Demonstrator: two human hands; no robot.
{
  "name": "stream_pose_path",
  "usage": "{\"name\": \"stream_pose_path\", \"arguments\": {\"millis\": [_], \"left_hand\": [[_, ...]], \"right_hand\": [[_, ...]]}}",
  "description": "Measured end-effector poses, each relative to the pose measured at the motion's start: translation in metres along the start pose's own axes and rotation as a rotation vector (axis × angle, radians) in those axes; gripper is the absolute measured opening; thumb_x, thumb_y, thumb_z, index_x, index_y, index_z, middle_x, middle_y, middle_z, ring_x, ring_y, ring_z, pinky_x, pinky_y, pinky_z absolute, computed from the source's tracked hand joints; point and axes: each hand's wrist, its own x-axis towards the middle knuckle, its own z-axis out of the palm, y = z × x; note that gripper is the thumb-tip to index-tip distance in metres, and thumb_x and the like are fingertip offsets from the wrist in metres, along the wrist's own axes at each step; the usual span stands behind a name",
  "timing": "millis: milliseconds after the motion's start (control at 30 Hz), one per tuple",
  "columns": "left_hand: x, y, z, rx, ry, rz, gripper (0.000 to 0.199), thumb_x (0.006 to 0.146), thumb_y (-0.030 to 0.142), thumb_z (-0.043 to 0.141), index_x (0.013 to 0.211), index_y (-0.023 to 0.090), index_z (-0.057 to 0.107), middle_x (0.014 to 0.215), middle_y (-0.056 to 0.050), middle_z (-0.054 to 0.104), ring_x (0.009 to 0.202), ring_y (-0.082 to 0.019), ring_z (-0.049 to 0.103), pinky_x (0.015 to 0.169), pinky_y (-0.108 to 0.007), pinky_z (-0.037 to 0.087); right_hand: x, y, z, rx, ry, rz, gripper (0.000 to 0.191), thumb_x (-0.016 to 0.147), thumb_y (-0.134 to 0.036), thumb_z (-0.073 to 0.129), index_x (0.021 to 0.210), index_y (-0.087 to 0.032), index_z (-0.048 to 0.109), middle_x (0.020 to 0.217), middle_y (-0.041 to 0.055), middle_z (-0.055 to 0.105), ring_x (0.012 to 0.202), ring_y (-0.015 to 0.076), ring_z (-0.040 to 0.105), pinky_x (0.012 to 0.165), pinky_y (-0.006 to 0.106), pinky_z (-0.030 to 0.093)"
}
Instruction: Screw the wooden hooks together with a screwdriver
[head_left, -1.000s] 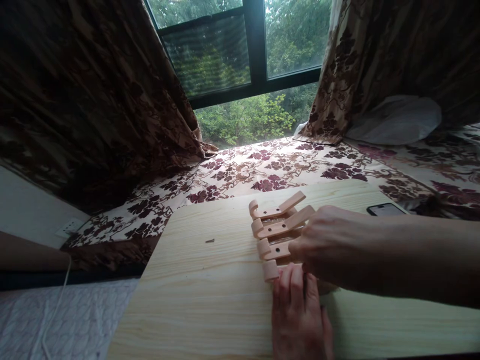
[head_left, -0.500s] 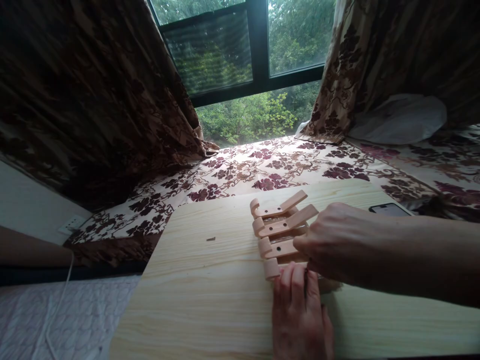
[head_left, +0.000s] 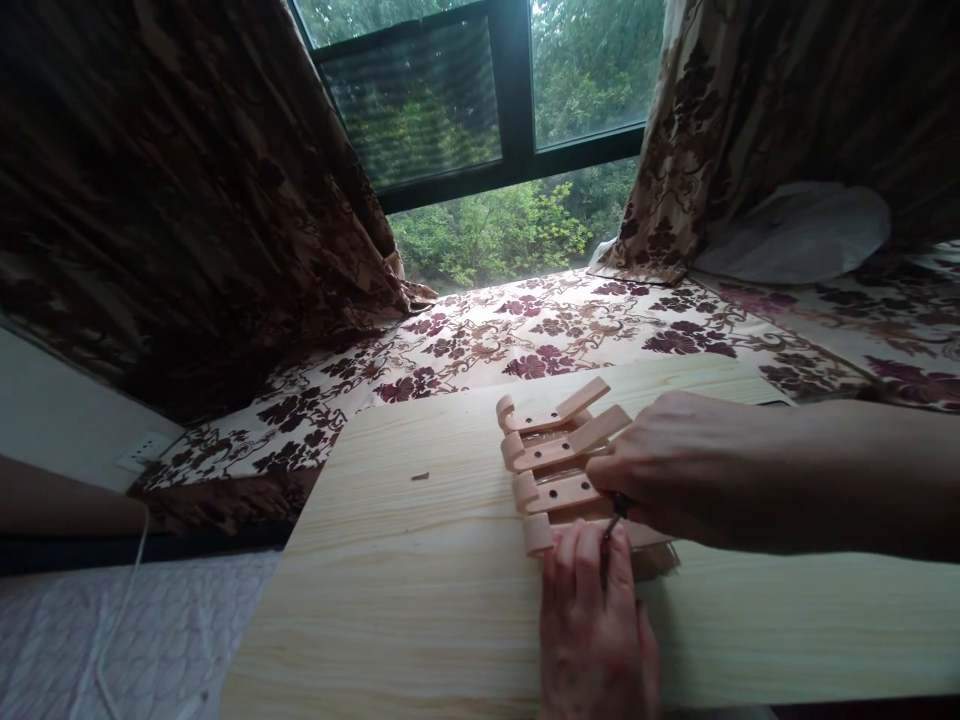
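Note:
A wooden hook rack (head_left: 549, 456) lies on the light wood table, its several curled pieces side by side with dark screws in the farther ones. My left hand (head_left: 598, 620) presses its bent fingers over the nearest piece, gripping the rack at its near end. Closed round the dark handle of a screwdriver (head_left: 618, 506), my right hand (head_left: 660, 460) hovers over the rack's right side. The thin shaft slants down to my left fingertips. Its tip and any screw under it are hidden by the fingers.
A small brown fragment (head_left: 420, 477) lies on the wood table (head_left: 375, 580), left of the rack. Behind the table, a flowered cloth (head_left: 480, 340) covers the window ledge. A white plastic bag (head_left: 810, 235) sits at the back right. The phone is mostly behind my right forearm.
My right hand has tilted and lifted slightly, so the screwdriver shaft shows more clearly. My right forearm now covers most of the phone. My left hand keeps its place on the rack.

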Motion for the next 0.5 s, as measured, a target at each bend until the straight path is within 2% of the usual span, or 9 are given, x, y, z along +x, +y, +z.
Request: {"name": "stream_pose_path", "arguments": {"millis": [100, 233, 300, 433, 500], "left_hand": [[0.002, 0.000, -0.003, 0.013, -0.018, 0.004, 0.051, 0.081, 0.007, 0.047, 0.132, 0.010, 0.054, 0.131, -0.013, 0.052, 0.130, -0.027, 0.041, 0.111, -0.045, 0.036], [0.002, 0.001, -0.005, 0.000, -0.040, -0.028, 0.048, 0.083, 0.009, 0.050, 0.130, 0.011, 0.056, 0.133, -0.012, 0.050, 0.131, -0.027, 0.040, 0.112, -0.043, 0.034], [0.001, 0.002, -0.003, -0.007, -0.013, -0.042, 0.049, 0.083, 0.006, 0.048, 0.130, 0.011, 0.055, 0.133, -0.012, 0.050, 0.130, -0.026, 0.040, 0.112, -0.041, 0.033], [0.000, 0.002, 0.000, -0.017, 0.009, -0.031, 0.050, 0.082, 0.004, 0.046, 0.130, 0.011, 0.055, 0.133, -0.012, 0.051, 0.130, -0.027, 0.040, 0.112, -0.043, 0.033], [-0.001, 0.002, 0.000, -0.011, -0.006, -0.027, 0.052, 0.081, 0.004, 0.046, 0.131, 0.011, 0.054, 0.132, -0.013, 0.051, 0.130, -0.027, 0.040, 0.112, -0.045, 0.033]], "right_hand": [[0.001, -0.002, 0.002, -0.014, 0.026, -0.050, 0.020, 0.061, -0.001, 0.060, 0.069, -0.019, 0.063, 0.063, -0.0069, 0.061, 0.050, 0.0089, 0.047, 0.049, 0.025, 0.019], [0.008, -0.004, 0.007, -0.049, 0.083, -0.099, 0.018, 0.061, -0.001, 0.059, 0.065, -0.018, 0.060, 0.065, -0.0060, 0.062, 0.056, 0.0098, 0.051, 0.051, 0.025, 0.023], [0.011, -0.005, 0.004, -0.032, 0.020, -0.088, 0.018, 0.060, 0.000, 0.056, 0.064, -0.018, 0.058, 0.066, -0.0052, 0.063, 0.058, 0.0099, 0.051, 0.053, 0.024, 0.026], [0.016, -0.009, -0.013, -0.117, -0.115, 0.122, 0.017, 0.061, -0.002, 0.054, 0.061, -0.018, 0.059, 0.058, -0.0053, 0.059, 0.050, 0.0097, 0.047, 0.049, 0.025, 0.021], [0.017, -0.008, -0.021, -0.066, -0.164, 0.115, 0.018, 0.062, -0.001, 0.058, 0.067, -0.018, 0.062, 0.061, -0.0045, 0.062, 0.052, 0.0104, 0.050, 0.049, 0.024, 0.023]]}}
